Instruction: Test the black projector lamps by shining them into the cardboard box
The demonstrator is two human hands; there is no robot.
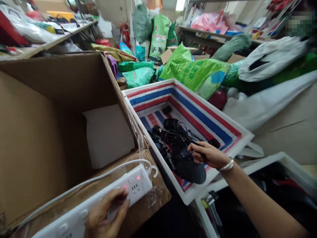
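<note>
A long white power strip (pixel 76 220) lies tilted toward seven o'clock, its far end aimed at two, red lights glowing. Toward four o'clock lies a tangle of black corded items (pixel 176 145); a smooth rounded black piece (pixel 192 171) sits at its five o'clock edge.

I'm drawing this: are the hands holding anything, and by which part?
Right hand: seemingly a thin black thing, part unclear. Left hand, over the long white plastic power strip: cannot tell.

From my head, the one camera looks forward and down, close above my left grip (pixel 105 210) and right grip (pixel 209 154).
</note>
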